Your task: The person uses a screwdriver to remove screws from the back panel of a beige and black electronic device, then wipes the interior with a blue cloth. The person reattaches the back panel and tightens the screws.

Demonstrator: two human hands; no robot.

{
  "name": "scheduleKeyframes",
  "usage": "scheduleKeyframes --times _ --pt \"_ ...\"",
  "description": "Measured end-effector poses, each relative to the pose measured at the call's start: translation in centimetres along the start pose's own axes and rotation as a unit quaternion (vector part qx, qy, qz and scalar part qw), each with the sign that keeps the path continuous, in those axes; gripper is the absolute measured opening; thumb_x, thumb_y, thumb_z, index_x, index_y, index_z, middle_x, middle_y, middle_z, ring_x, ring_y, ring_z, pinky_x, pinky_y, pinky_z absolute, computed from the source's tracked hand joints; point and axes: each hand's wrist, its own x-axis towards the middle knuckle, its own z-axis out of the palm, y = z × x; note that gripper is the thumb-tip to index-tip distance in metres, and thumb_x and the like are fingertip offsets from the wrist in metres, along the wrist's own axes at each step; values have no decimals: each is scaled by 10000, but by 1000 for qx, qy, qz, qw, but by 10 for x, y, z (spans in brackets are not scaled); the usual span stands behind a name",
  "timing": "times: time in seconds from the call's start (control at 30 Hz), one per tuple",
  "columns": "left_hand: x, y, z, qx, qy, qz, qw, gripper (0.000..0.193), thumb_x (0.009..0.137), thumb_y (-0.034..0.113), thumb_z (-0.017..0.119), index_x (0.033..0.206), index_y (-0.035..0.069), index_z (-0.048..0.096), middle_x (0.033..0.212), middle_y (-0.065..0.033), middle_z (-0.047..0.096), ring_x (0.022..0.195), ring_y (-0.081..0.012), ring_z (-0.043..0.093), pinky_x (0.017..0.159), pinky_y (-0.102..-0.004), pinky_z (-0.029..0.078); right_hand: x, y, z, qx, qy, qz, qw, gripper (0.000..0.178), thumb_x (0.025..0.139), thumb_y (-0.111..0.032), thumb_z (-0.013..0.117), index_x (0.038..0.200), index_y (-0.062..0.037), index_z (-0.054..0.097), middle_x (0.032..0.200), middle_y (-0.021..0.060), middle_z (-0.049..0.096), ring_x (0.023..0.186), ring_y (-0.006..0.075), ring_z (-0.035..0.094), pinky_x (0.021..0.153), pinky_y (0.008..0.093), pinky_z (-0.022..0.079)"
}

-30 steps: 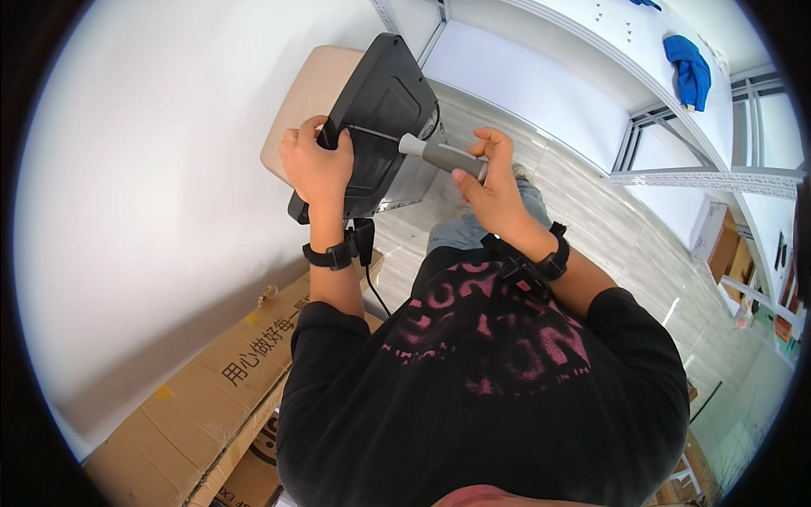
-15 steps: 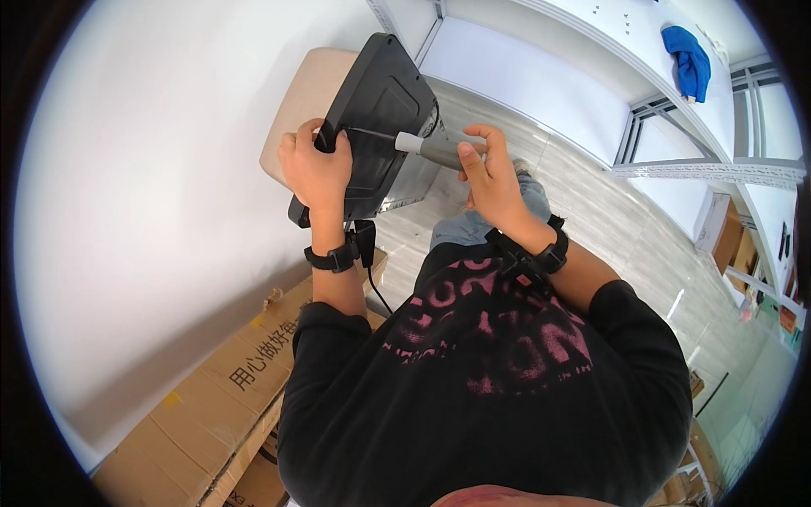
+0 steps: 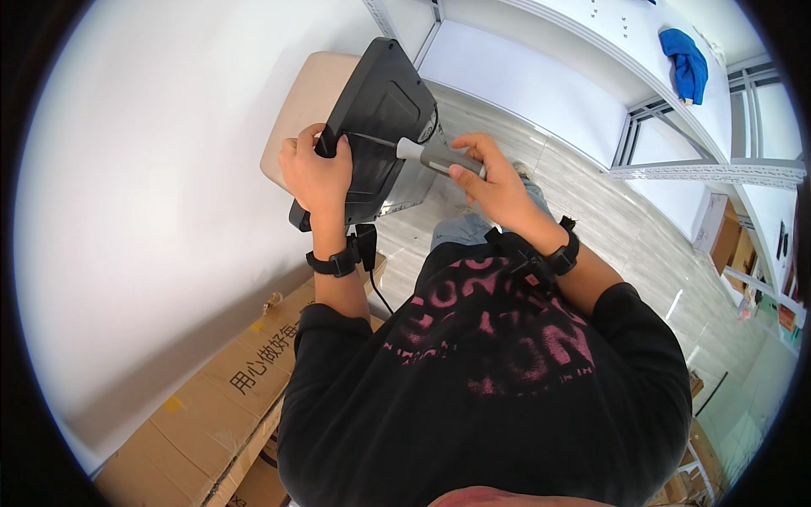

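Note:
A black plastic panel [image 3: 389,97], like a housing cover with a moulded recess and screw holes, stands tilted ahead of me. My left hand [image 3: 319,176] grips its left edge, thumb on the face and fingers curled over the side. My right hand [image 3: 500,190] holds a screwdriver [image 3: 432,159] with a light and dark grey handle, fingers and thumb around its back end. The thin shaft points left, its tip against the panel close to my left thumb. Whatever sits under the tip is too small to make out.
A beige rounded surface [image 3: 308,97] lies behind the panel. At lower left is a long cardboard box [image 3: 203,414] against the white wall [image 3: 152,169]. A white shelf [image 3: 541,80] with metal framing stands at far right, a blue cloth [image 3: 686,68] on it.
My right hand has shifted slightly and its fingers have changed their hold, now closer around the screwdriver handle. The handle has turned and dipped a little. My left hand stays on the panel's edge.

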Motion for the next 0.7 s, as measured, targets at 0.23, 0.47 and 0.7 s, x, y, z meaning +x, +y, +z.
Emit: scheduleKeyframes --times 0.23,0.47,0.7 --pt "-2 2 -6 -12 -8 -30 999 301 662 187 782 941 127 688 841 -63 556 842 -244 553 737 -364 468 -4 -3 -13 -58 11 -116 992 305 924 -194 577 1198 -64 551 900 46 621 705 144 540 733 272 447" --pt "9 -7 -2 -51 -29 50 997 341 657 168 791 963 95 659 852 -104 560 850 -296 564 745 -394 462 -5 20 -87 218 -22 90 972 419 957 -283 555 1282 -20 523 854 56 602 617 113 562 668 256 498" --pt "35 105 22 -176 -69 133 973 272 753 108 733 992 15 643 911 -122 614 830 -279 586 748 -367 474 -8 37 -175 431 6 50 901 342 958 -203 531 1233 -11 467 1089 192 609 654 179 611 620 314 551"
